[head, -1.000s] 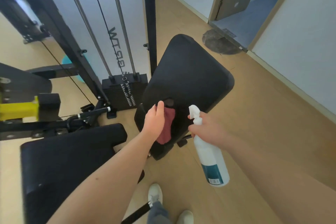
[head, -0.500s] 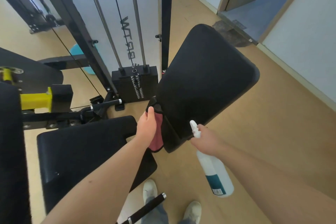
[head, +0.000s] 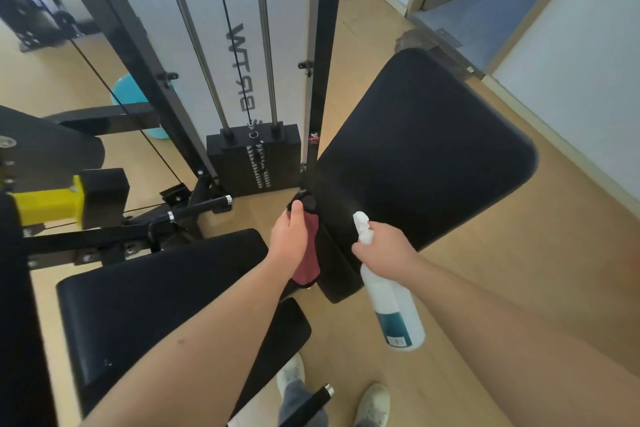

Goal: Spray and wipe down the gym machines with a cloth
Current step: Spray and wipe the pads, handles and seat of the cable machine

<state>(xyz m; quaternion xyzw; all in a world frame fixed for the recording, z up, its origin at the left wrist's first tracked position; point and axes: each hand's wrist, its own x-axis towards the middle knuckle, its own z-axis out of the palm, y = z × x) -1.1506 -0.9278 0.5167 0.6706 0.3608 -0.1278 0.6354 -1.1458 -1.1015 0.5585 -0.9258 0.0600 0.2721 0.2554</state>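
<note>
**Cloth on the pad's lower edge, bottle just beside it**

The left hand (head: 289, 239) has its grip closed on a dark red cloth (head: 309, 265), thumb on top, holding it against the lower left edge of the tilted back pad (head: 422, 163). The right hand (head: 384, 248) has its grip wrapped round the neck of a spray bottle (head: 394, 312), whose white nozzle points up at the pad's face from just beside the cloth. Bare wooden floor (head: 467, 288) lies open to the right of the pad as far as the wall and the doorway (head: 485, 10). To the left the room is tight: the seat pad (head: 156, 298) sits close under the left forearm, and the weight stack (head: 254, 159) stands just behind the cloth.

Counted: two pads, one cloth, one bottle, two guide rods (head: 265, 45), one cable (head: 225, 10) between them, two pale shoes (head: 374, 402).

Both pads are matt black with rounded corners. The bottle is a white plastic cylinder with a teal label. The rods are polished steel, the frame black metal, and the cloth soft and creased
</note>
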